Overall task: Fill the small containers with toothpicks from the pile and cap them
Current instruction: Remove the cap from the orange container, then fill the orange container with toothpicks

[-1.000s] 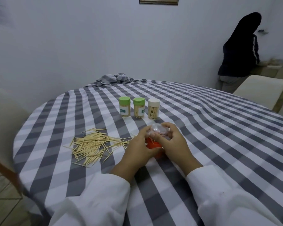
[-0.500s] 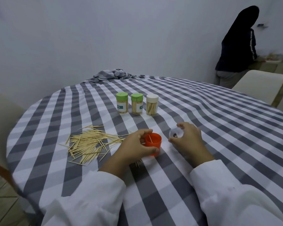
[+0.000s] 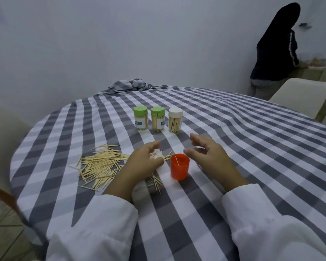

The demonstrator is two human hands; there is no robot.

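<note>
An open orange container [image 3: 179, 168] stands on the checked tablecloth [image 3: 233, 147] with one toothpick leaning inside it. Left of it lies the loose toothpick pile [image 3: 102, 164]. My left hand [image 3: 143, 162] rests over the pile's right edge, its fingers curled on a few toothpicks that stick out toward the container. My right hand [image 3: 209, 153] hovers just right of the container, fingers loosely spread, holding nothing visible. The clear cap is out of sight. Farther back stand three capped, filled containers: two with green caps [image 3: 140, 118] [image 3: 158, 119] and a white-capped one [image 3: 175, 120].
A bunched striped cloth [image 3: 130, 84] lies at the table's far edge. Cream chairs stand at the left [image 3: 2, 138] and back right [image 3: 301, 95]. A person in dark clothing [image 3: 277, 49] stands at a counter in the back right corner.
My left hand let go of the orange container and moved onto the toothpick pile. My right hand, which held the clear cap, now shows no cap and hovers beside the container.
</note>
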